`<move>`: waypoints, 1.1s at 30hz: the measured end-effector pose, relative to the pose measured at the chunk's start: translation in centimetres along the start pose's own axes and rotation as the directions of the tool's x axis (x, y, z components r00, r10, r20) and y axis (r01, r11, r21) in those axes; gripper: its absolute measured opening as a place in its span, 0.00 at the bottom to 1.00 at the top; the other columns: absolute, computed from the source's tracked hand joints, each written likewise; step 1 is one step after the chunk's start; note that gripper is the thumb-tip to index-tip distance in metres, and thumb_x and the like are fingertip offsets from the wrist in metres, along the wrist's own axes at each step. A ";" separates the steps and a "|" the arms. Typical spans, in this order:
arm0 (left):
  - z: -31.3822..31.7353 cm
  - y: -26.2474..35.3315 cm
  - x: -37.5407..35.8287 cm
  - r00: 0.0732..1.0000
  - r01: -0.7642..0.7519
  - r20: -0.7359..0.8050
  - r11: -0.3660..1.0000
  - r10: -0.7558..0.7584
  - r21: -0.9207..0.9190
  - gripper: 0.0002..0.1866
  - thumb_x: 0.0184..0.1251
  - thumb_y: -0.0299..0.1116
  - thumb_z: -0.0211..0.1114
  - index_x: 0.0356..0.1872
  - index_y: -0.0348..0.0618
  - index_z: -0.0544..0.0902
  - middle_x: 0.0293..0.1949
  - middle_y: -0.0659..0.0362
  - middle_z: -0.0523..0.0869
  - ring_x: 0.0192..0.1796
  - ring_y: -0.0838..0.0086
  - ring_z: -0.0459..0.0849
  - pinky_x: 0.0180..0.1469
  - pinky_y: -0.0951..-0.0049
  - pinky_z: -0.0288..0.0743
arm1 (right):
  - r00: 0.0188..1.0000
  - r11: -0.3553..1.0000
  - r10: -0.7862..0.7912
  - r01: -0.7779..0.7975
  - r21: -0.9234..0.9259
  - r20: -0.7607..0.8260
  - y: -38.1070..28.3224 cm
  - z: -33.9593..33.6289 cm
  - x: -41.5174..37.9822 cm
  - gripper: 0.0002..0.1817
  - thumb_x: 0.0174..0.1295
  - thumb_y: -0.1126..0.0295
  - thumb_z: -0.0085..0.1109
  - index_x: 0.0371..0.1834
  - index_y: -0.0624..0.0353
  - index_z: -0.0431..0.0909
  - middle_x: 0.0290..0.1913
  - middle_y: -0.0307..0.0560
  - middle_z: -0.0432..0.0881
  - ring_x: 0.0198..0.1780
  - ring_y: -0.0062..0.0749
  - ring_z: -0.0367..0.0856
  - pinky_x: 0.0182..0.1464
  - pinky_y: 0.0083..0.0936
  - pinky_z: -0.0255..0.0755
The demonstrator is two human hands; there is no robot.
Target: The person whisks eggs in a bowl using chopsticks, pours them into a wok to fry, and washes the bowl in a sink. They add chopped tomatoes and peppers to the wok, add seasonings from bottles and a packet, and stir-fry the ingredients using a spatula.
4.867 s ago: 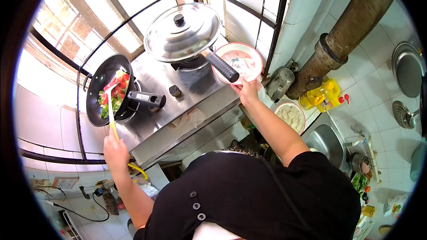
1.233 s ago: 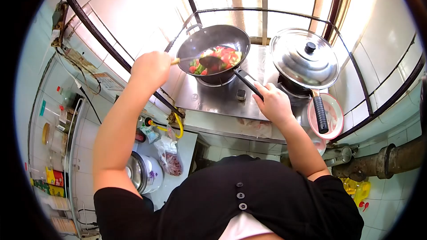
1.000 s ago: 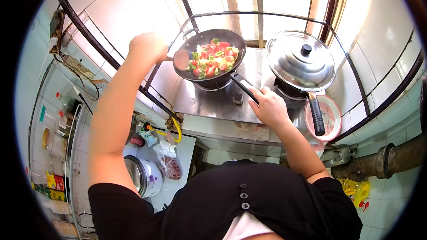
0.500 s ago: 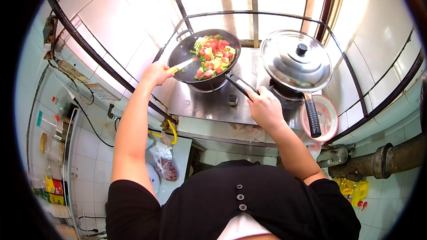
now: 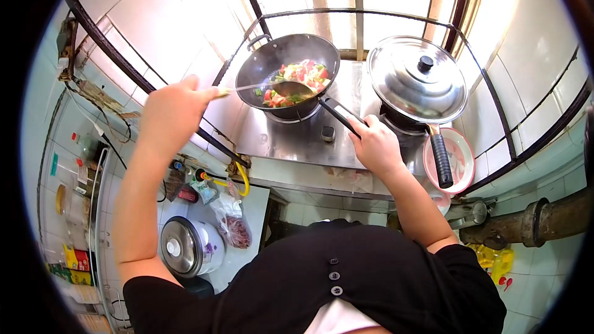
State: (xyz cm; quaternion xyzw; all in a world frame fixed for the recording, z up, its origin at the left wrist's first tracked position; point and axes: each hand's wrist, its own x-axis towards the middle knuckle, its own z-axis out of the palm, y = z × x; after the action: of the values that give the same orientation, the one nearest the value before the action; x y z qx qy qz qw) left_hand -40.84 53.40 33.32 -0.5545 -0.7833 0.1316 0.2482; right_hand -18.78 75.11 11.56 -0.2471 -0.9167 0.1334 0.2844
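Observation:
A black wok (image 5: 257, 65) sits on the left burner, holding chopped red and green vegetables (image 5: 309, 73) heaped toward its right side, with a little steam above. My left hand (image 5: 176, 108) is closed round the handle of a metal spatula (image 5: 294, 89), raised left of the wok. The spatula's broad head is over the vegetables. My right hand (image 5: 378, 145) grips the black wok handle (image 5: 340, 114), at the wok's lower right.
A lidded pan (image 5: 402, 80) stands on the right burner above a red-rimmed bowl (image 5: 467, 167). A black metal rail (image 5: 365, 11) curves behind the stove. At lower left are a rice cooker (image 5: 207, 244) and a plastic bag (image 5: 234, 226).
My left hand has risen and moved left with the spatula, whose head now shows over the food. The vegetables sit lower in the wok. My right hand still grips the handle.

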 end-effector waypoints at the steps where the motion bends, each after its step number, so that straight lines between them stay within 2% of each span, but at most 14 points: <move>1: 0.6 1.0 0.4 1.000 -0.026 0.013 1.000 0.026 -0.002 0.10 0.63 0.32 0.63 0.43 0.56 0.87 0.29 0.57 0.79 0.31 0.61 0.83 0.32 0.60 0.76 | 1.000 1.000 -0.006 0.005 -0.001 -0.005 0.1 0.1 0.0 0.19 0.60 0.65 0.61 0.55 0.51 0.81 0.38 0.51 0.77 0.37 0.45 0.81 0.39 0.36 0.76; 4: 6.1 2.4 3.2 0.996 0.073 0.052 0.997 -0.073 -0.014 0.08 0.65 0.35 0.62 0.42 0.52 0.86 0.28 0.55 0.81 0.32 0.61 0.84 0.33 0.60 0.77 | 1.000 1.000 -0.016 0.016 0.005 -0.013 -0.1 0.0 -0.1 0.18 0.60 0.66 0.61 0.55 0.52 0.81 0.38 0.50 0.77 0.37 0.44 0.82 0.39 0.35 0.77; 7: 9.5 -0.3 6.0 0.982 0.163 0.112 0.983 -0.153 -0.089 0.09 0.68 0.37 0.59 0.41 0.48 0.85 0.26 0.52 0.83 0.28 0.60 0.84 0.33 0.60 0.78 | 0.999 0.999 -0.035 0.035 -0.016 0.002 0.0 -0.3 -0.1 0.18 0.59 0.66 0.61 0.54 0.52 0.81 0.38 0.51 0.77 0.37 0.44 0.82 0.40 0.34 0.77; 8: 10.1 -0.7 7.1 0.955 0.247 0.207 0.955 -0.211 -0.165 0.10 0.68 0.37 0.58 0.39 0.46 0.84 0.25 0.52 0.83 0.25 0.61 0.83 0.31 0.61 0.78 | 0.999 0.999 -0.036 0.036 -0.022 0.008 0.0 -0.3 -0.1 0.18 0.59 0.66 0.61 0.54 0.52 0.81 0.38 0.51 0.77 0.37 0.44 0.82 0.40 0.34 0.77; 10: 11.3 -0.9 8.4 0.863 0.424 0.414 0.861 -0.289 -0.282 0.11 0.69 0.37 0.57 0.36 0.40 0.83 0.23 0.52 0.83 0.20 0.63 0.81 0.27 0.62 0.77 | 0.999 1.000 -0.012 0.013 -0.015 0.031 -0.1 -0.5 -0.1 0.18 0.59 0.66 0.61 0.55 0.52 0.81 0.39 0.52 0.78 0.37 0.44 0.82 0.40 0.34 0.77; 13: 14.3 0.5 9.6 0.579 0.723 0.769 0.606 -0.271 -0.331 0.16 0.69 0.39 0.55 0.31 0.35 0.80 0.20 0.53 0.80 0.15 0.69 0.76 0.20 0.65 0.73 | 0.999 1.000 -0.004 0.005 -0.018 0.035 -0.3 -0.6 0.1 0.18 0.60 0.66 0.61 0.55 0.52 0.81 0.39 0.52 0.78 0.37 0.45 0.82 0.41 0.35 0.78; 16: 14.8 0.0 6.9 0.534 0.737 0.822 0.586 -0.197 -0.338 0.21 0.71 0.44 0.55 0.27 0.34 0.77 0.17 0.56 0.75 0.15 0.72 0.72 0.16 0.67 0.68 | 0.998 1.000 -0.005 0.006 -0.012 0.056 -0.2 -1.0 0.0 0.18 0.60 0.66 0.61 0.55 0.51 0.80 0.39 0.52 0.78 0.38 0.45 0.82 0.41 0.36 0.78; 19: 14.4 -2.6 7.2 0.523 0.704 0.828 0.650 -0.202 -0.286 0.19 0.70 0.42 0.56 0.26 0.35 0.76 0.17 0.58 0.75 0.14 0.73 0.71 0.15 0.69 0.66 | 0.998 1.000 0.007 -0.006 -0.014 0.059 -0.4 -0.9 0.0 0.18 0.60 0.65 0.60 0.55 0.51 0.80 0.40 0.52 0.78 0.39 0.46 0.82 0.42 0.37 0.78; 23: 16.6 2.5 8.4 0.558 0.775 0.809 0.462 -0.183 -0.431 0.20 0.70 0.42 0.55 0.23 0.36 0.73 0.15 0.60 0.72 0.13 0.75 0.69 0.13 0.71 0.64 | 0.999 1.000 -0.007 0.008 -0.021 0.050 -0.3 -0.8 0.1 0.19 0.60 0.65 0.61 0.56 0.51 0.79 0.40 0.52 0.78 0.39 0.46 0.83 0.42 0.37 0.78; 26: 13.7 0.8 6.9 0.545 0.684 0.835 0.616 -0.078 -0.390 0.19 0.71 0.43 0.53 0.32 0.35 0.81 0.17 0.57 0.76 0.14 0.72 0.72 0.14 0.67 0.67 | 0.998 0.999 -0.021 0.023 -0.027 0.064 -0.1 -1.0 0.0 0.20 0.60 0.65 0.61 0.56 0.51 0.79 0.40 0.53 0.78 0.39 0.46 0.83 0.41 0.37 0.78; 27: 13.8 -0.2 7.0 0.538 0.609 0.823 0.759 -0.184 -0.229 0.19 0.71 0.43 0.52 0.37 0.38 0.84 0.17 0.55 0.77 0.14 0.69 0.74 0.15 0.63 0.69 | 0.998 0.999 -0.023 0.024 -0.027 0.054 -0.1 -0.8 0.1 0.20 0.60 0.65 0.61 0.56 0.51 0.79 0.40 0.53 0.78 0.39 0.46 0.83 0.41 0.37 0.78; 30: 14.1 -0.3 8.2 0.541 0.567 0.822 0.799 -0.179 -0.200 0.24 0.70 0.48 0.54 0.27 0.32 0.79 0.18 0.54 0.77 0.15 0.68 0.74 0.17 0.63 0.70 | 0.999 1.000 -0.025 0.026 -0.008 0.034 -0.1 -0.5 0.1 0.19 0.60 0.65 0.61 0.56 0.52 0.79 0.39 0.54 0.78 0.38 0.47 0.83 0.41 0.37 0.78; 32: 14.8 2.5 8.6 0.524 0.717 0.822 0.636 -0.223 -0.284 0.25 0.70 0.48 0.55 0.23 0.32 0.76 0.17 0.55 0.76 0.16 0.68 0.74 0.17 0.65 0.69 | 0.999 0.999 -0.035 0.034 0.005 0.025 0.0 -0.5 0.1 0.19 0.60 0.65 0.62 0.55 0.52 0.79 0.39 0.54 0.79 0.38 0.47 0.83 0.41 0.37 0.78; 33: 14.7 2.8 8.7 0.504 0.723 0.848 0.617 -0.162 -0.312 0.24 0.69 0.48 0.56 0.23 0.35 0.75 0.17 0.56 0.75 0.16 0.69 0.74 0.18 0.68 0.71 | 0.999 0.999 -0.042 0.042 0.008 0.025 0.1 -0.5 0.0 0.19 0.60 0.65 0.62 0.55 0.52 0.79 0.39 0.54 0.79 0.38 0.47 0.83 0.41 0.37 0.78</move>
State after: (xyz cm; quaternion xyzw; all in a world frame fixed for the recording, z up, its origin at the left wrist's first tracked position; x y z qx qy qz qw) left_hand -48.77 63.50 21.69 -0.2552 -0.9262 0.0002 -0.2775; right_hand -18.42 75.28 11.91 -0.2248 -0.9247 0.1340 0.2765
